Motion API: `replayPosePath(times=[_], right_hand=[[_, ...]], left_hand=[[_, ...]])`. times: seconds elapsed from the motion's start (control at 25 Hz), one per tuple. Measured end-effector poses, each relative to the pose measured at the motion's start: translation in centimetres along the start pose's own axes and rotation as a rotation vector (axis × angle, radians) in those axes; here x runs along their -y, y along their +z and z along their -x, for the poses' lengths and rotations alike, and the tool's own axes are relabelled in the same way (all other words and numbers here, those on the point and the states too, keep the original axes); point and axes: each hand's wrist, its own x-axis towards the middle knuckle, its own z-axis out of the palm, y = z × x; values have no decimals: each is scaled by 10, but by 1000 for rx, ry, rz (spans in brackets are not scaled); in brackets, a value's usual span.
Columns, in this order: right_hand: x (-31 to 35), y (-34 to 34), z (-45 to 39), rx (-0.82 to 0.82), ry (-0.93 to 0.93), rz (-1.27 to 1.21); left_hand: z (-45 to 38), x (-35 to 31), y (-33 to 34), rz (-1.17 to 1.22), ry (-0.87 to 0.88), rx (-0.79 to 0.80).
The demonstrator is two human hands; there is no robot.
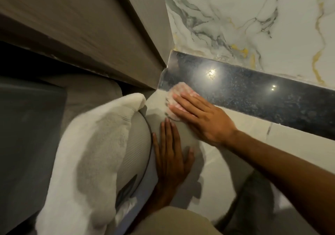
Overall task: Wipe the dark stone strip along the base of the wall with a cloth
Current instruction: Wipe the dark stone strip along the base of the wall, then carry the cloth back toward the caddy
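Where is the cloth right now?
The cloth lies under the right hand, at the left end of the dark stone strip, near the corner.

- No readable text, labels, brands, numbers or signs anywhere in view.
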Motion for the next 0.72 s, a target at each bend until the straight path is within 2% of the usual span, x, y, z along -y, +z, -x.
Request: replayPosePath(times=[0.04, 0.12, 0.24, 0.28, 0.36, 0.44, 0.6, 0.72], right_hand=[[-6, -9, 28, 12, -6, -7], [-10, -34, 67, 59, 129, -60], [11, -92, 80, 259, 524, -321], [26, -115, 79, 274, 676, -435], [60, -172, 79, 106, 949, -684], [106, -241, 82, -85, 1100, -909], [187, -365, 95, -259, 1234, -1083], [241, -444, 104, -293, 1223, -1079]], left_hand=[[3, -2, -7, -21, 12, 28], [10, -8, -32, -63, 74, 85], [11, -21, -92, -100, 160, 141], [11, -27, -120, -112, 186, 150], [14, -44, -181, -111, 216, 185], [14, -61, -250, -110, 214, 226], [27, -89, -386, -64, 218, 242], [51, -92, -477, -3, 243, 151]])
